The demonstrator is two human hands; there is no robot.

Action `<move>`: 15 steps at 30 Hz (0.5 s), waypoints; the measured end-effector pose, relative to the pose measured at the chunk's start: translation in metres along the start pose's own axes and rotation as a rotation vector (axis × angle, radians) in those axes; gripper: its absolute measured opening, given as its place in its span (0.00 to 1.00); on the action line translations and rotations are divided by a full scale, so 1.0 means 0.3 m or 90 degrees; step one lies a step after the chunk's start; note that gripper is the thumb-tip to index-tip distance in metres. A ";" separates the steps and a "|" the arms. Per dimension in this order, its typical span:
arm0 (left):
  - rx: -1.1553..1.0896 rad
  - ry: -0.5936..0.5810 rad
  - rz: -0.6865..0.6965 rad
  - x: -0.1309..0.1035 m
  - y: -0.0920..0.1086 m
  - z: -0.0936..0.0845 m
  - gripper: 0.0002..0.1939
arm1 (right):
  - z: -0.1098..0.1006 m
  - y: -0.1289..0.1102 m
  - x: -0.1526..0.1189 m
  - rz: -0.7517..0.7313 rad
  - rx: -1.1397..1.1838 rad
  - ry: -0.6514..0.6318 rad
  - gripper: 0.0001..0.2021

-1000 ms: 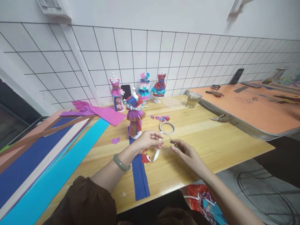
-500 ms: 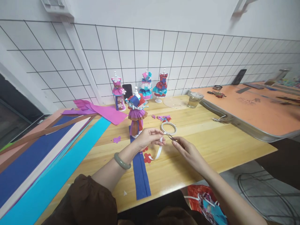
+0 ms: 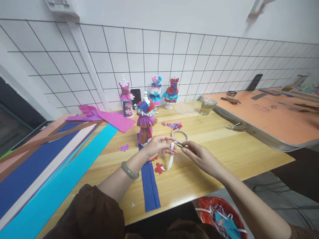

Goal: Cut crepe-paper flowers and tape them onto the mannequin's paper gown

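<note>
A narrow white ribbon-like strip (image 3: 170, 162) hangs lengthwise from a person's pinching left hand (image 3: 159, 147), curving down toward a red flower-shaped cutout (image 3: 158, 168), as the nearby right hand (image 3: 200, 156) grips a slim dark pointed tool (image 3: 179, 145) angled leftward at the strip's upper end.

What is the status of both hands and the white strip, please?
Left hand holding white strip. Right hand holding dark tool, tip near strip. Tape roll just beyond hands.

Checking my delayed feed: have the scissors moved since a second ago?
Yes. Judged against the tape roll, the scissors in the right hand have moved left, toward the left hand.
</note>
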State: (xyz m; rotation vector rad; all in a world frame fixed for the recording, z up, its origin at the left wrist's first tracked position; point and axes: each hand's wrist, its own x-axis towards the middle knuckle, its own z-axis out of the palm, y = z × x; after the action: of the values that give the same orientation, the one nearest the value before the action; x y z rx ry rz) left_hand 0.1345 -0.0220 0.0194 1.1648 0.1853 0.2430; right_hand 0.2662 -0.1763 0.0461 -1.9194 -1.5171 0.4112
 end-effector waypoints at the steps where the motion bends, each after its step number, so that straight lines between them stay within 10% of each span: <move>1: 0.003 -0.003 0.001 0.001 -0.003 -0.001 0.16 | -0.005 -0.001 0.004 -0.004 0.001 -0.014 0.17; 15: 0.051 -0.029 -0.004 0.003 -0.013 -0.005 0.22 | -0.021 -0.031 0.051 -0.043 -0.043 -0.079 0.16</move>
State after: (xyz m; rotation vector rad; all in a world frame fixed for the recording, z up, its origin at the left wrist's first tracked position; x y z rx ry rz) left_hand 0.1353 -0.0220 0.0152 1.2476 0.1602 0.2055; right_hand 0.2674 -0.1625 0.0591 -1.9191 -1.6910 0.4621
